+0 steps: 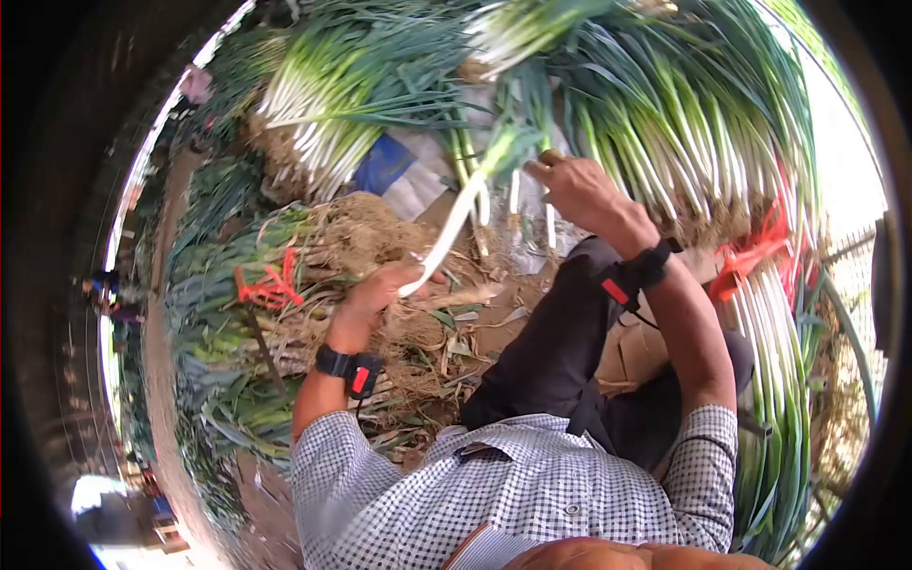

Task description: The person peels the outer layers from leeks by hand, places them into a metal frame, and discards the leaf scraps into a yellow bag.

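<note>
Left hand (380, 290) clenched round the white root end of a green onion (454, 217); right hand (579, 190) pinching its green leaves higher up.

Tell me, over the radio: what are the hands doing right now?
Left hand shut on leek at its white end. Right hand grips its green leaves. Bundles piled close around, nothing between the hands.

Both hands (380, 294) (579, 190) raised forward, fingers curled.
</note>
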### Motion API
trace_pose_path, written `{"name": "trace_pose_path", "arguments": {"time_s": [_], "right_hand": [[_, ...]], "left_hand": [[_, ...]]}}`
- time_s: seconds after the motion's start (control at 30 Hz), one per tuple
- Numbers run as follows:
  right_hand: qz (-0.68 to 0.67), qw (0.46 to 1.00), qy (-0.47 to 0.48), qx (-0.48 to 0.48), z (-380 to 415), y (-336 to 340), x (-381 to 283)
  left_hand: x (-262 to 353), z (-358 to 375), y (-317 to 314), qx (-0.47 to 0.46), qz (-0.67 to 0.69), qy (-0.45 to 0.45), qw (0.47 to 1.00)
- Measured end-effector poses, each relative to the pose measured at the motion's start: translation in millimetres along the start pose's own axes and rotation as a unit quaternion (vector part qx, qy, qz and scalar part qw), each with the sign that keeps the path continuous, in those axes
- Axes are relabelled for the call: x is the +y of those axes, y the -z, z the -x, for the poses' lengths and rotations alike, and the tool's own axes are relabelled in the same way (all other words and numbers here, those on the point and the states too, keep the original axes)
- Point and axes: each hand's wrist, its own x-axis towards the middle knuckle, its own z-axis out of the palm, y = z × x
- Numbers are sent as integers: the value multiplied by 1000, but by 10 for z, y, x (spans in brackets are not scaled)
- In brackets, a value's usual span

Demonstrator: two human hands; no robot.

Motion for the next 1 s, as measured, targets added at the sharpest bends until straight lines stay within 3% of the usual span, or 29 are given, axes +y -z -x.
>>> {"name": "trace_pose_path", "arguments": {"time_s": [0.03, 0.07, 0.1, 0.13, 0.17, 0.2, 0.23, 0.27, 0.3, 0.37, 0.43, 0.5, 0.57, 0.63, 0.7, 0.73, 0.77, 0.83, 0.87, 0.9, 0.93, 1.0], "right_hand": [[17, 999, 33, -15, -215, -173, -236], [1, 995, 96, 5, -324, -380, -397], [-7, 993, 96, -71, -419, -452, -649], [-15, 988, 119, -97, -454, -682, -746], [-35, 984, 155, -81, -452, -978, -750], [-66, 974, 81, -202, -539, -1213, -799], [-67, 975, 88, -190, -472, -1371, -862], [-76, 976, 124, -164, -394, -1588, -830], [-24, 975, 142, -169, -352, -1762, -793], [-3, 973, 173, -152, -320, -1634, -912], [59, 976, 128, -168, -385, -1593, -799], [-19, 996, 78, -46, -452, -1592, -429], [-117, 989, -90, -21, -583, -868, -641], [-184, 977, -83, 68, -973, -712, -55], [-200, 972, -34, 116, -1078, 205, -357], [-163, 973, -21, 163, -1100, 557, -563], [-88, 987, -72, 115, -1111, 891, -529], [-125, 968, -55, 210, -1029, 1370, -802], [-141, 955, -43, 256, -966, 1621, -944], [-244, 934, 14, 262, -964, 1730, -958], [-271, 929, -2, 252, -884, 1847, -1117], [-285, 925, -7, 250, -881, 1915, -1127]], "left_hand": [[-101, 91, -13, 18, -56, -55, 997], [-251, 117, 79, 18, -79, -3, 997], [-394, 154, 54, -27, -95, -76, 992], [-484, 166, 87, -88, -84, -47, 991], [-670, 177, 83, -95, -126, -131, 979], [-852, 184, 76, -92, -169, -216, 957], [-1029, 186, 74, -81, -207, -298, 928], [-991, 277, -10, -52, -90, -57, 993], [-1055, 336, -14, -4, -62, -1, 998], [-1203, 412, 132, 87, -122, -26, 988], [-796, 930, 60, 174, -62, -43, 982], [-667, 1337, 230, 219, -38, -90, 971], [-762, 1572, 485, 220, -44, -165, 961], [-1278, 1405, 893, 313, -361, -43, 878], [-1921, 1173, 961, 359, -673, -31, 645], [-2046, 1035, 998, 339, -573, -75, 742], [-1916, 830, 982, 288, -469, -118, 826], [-1217, 649, 655, 215, -320, -153, 910], [-960, 423, 543, 210, -346, -221, 887], [-726, 244, 458, 217, -364, -284, 860], [-563, 124, 411, 233, -376, -340, 830], [-92, -56, 204, 186, -356, -371, 838]]}}
